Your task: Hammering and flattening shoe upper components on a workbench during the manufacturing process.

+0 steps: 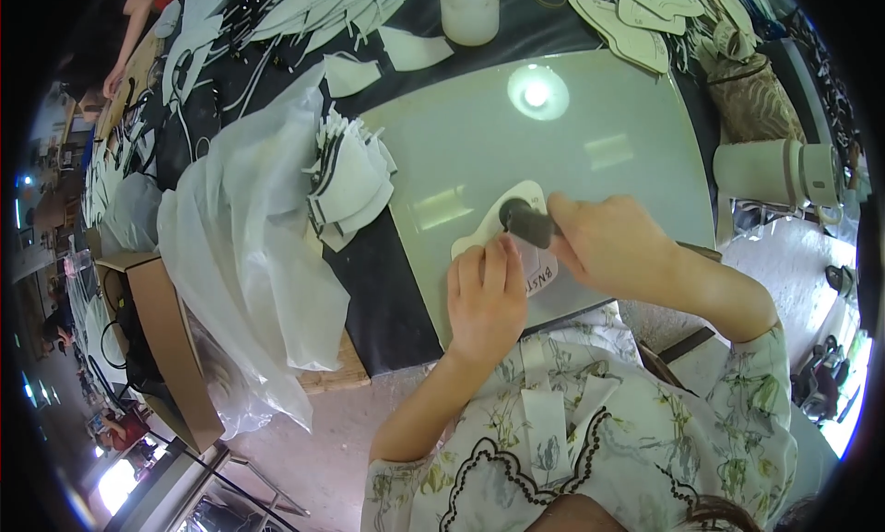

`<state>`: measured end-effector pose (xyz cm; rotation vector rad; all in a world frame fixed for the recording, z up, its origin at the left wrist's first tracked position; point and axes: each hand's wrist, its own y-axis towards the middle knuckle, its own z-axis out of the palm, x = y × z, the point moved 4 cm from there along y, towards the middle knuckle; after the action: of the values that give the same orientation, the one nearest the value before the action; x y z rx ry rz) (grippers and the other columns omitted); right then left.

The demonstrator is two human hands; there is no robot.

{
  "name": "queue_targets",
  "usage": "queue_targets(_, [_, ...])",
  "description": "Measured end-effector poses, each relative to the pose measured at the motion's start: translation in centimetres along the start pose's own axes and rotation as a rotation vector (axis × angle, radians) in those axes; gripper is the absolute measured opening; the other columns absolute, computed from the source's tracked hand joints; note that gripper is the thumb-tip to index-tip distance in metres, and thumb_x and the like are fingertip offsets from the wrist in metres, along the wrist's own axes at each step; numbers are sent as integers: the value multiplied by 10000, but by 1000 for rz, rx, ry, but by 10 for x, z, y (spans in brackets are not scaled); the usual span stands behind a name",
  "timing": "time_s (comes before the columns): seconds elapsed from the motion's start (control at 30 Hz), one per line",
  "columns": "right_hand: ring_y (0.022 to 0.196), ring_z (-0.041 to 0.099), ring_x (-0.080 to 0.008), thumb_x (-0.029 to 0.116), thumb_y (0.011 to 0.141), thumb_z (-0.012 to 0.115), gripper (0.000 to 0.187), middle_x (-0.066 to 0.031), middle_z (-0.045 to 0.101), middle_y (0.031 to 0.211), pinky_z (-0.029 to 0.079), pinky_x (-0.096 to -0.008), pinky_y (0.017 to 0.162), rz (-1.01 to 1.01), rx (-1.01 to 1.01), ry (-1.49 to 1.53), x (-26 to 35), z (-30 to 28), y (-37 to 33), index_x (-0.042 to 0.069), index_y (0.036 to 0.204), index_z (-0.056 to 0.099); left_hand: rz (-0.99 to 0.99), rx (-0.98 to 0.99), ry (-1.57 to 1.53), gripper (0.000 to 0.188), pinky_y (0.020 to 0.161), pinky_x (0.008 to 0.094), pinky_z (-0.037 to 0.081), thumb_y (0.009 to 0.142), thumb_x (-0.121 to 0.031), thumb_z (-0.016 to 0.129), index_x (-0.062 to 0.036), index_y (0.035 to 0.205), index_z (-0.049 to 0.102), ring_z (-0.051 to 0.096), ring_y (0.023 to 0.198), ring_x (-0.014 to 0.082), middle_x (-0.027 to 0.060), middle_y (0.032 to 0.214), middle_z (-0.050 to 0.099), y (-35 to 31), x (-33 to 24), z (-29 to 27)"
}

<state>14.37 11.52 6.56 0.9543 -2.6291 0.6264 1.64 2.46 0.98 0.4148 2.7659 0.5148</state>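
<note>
On the pale smooth board (590,99) lies a flat, curved white pattern piece (516,196) with dark handwriting on its near part. My left hand (486,301) presses on this piece from the near left, its fingers closed together at the edge. My right hand (616,242) grips a hammer with a dark, blocky head (528,224). The hammer head is over the middle of the piece, close to my left fingertips. The hammer's handle is hidden in my right fist. Whether the head touches the piece I cannot tell.
Left of the board stand a stack of white cut pieces (353,183) and a clear plastic bag (244,218), beside a cardboard box (175,338). A whitish jar (469,12) and cream templates (619,32) are at the back. A pale green flask (779,173) stands right.
</note>
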Motion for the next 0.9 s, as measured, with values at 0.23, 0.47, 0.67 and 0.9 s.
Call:
queue_targets(0.23, [576, 645, -357, 359, 980, 532, 389, -162, 624, 610, 506, -438, 514, 45, 46, -25, -6, 7, -1, -20, 889, 538, -37, -12, 3, 265, 749, 397, 474, 781, -39, 706, 14, 1033, 645, 556, 898, 266, 87, 1014, 572, 2, -1, 1])
queue_targets(0.47, [567, 646, -349, 351, 984, 524, 390, -166, 618, 600, 508, -436, 512, 41, 39, -33, -11, 11, -1, -22, 875, 542, -222, -75, -303, 242, 732, 371, 484, 774, -44, 728, 10, 1004, 676, 566, 882, 268, 75, 983, 583, -6, 18, -7])
queue_targets(0.67, [563, 639, -359, 355, 982, 528, 390, -164, 619, 600, 505, -444, 522, 52, 0, -17, -7, 4, -2, -19, 872, 541, 41, -58, -41, 237, 714, 365, 488, 765, -39, 739, 15, 988, 676, 567, 871, 251, 72, 992, 589, -7, 12, -6])
queue_targets(0.9, [559, 624, -372, 353, 976, 542, 377, -160, 620, 604, 492, -445, 522, -22, 92, 16, -2, 3, 1, -4, 855, 540, 120, -7, -57, 283, 729, 379, 497, 782, -44, 629, 76, 1037, 656, 566, 900, 261, 117, 1013, 563, -6, 15, -4])
